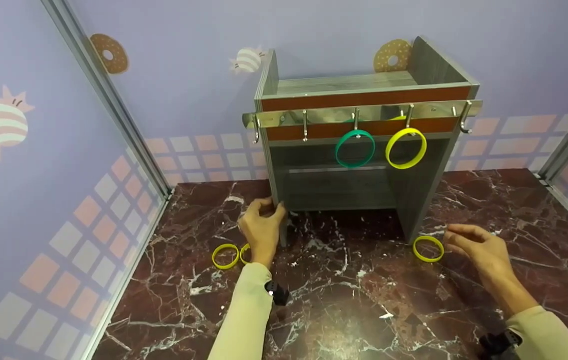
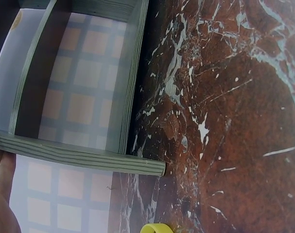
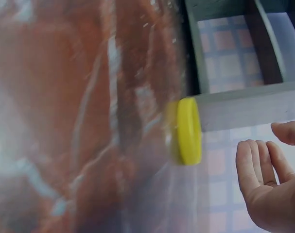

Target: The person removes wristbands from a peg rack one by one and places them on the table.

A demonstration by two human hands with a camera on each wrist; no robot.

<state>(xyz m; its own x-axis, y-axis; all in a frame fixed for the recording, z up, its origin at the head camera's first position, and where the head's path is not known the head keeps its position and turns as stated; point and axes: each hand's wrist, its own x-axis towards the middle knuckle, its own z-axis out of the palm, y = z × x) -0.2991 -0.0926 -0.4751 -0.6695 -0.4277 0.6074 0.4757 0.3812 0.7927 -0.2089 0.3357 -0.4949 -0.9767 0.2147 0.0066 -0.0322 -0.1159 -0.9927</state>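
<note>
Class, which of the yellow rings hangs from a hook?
The yellow ring hanging just right of the green ring; the other visible yellow rings lie on the marbled tabletop.

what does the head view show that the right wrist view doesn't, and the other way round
Only the head view: the left hand, the metal hook rail, the hanging green ring and hanging yellow ring, and two yellow rings near the left hand.
Only the right wrist view: checked wall seen through an opening in the grey shelf unit.
Both: that unit, the right hand, the yellow ring near it and the marbled table.
</note>
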